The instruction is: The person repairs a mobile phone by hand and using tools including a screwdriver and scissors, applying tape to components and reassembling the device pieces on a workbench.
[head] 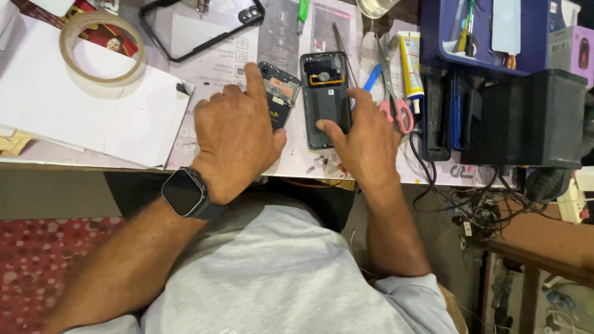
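The person leans over the desk [74, 159], both hands down on a printed work mat [216, 62] that covers its middle. The left hand [238, 139] lies palm down with its forefinger stretched out onto an opened phone body [281, 93], whose circuit board and battery show; the other fingers are loosely curled and the grip closes on nothing, it only presses. A dark smartwatch [184, 193] sits on that wrist. Just right of the phone body, a little apart from it, lies a dark phone back cover [325, 99], inner side up, with an orange-edged coil near its far end. The right hand [368, 136] rests on the cover's right edge and near corner, thumb pressed on the lower part, fingers spread flat rather than clasped, so it pins the cover to the mat without holding it up. Right of that hand lie scissors [396, 93] with pink and blue handles, and beside them a small white and yellow tube [409, 65]. Farther right stands a black box [532, 117] with tangled cables below it. On the far left a roll of tape [102, 46] rests on white paper [93, 111], and a black phone case [201, 28] lies at the far edge of the mat.
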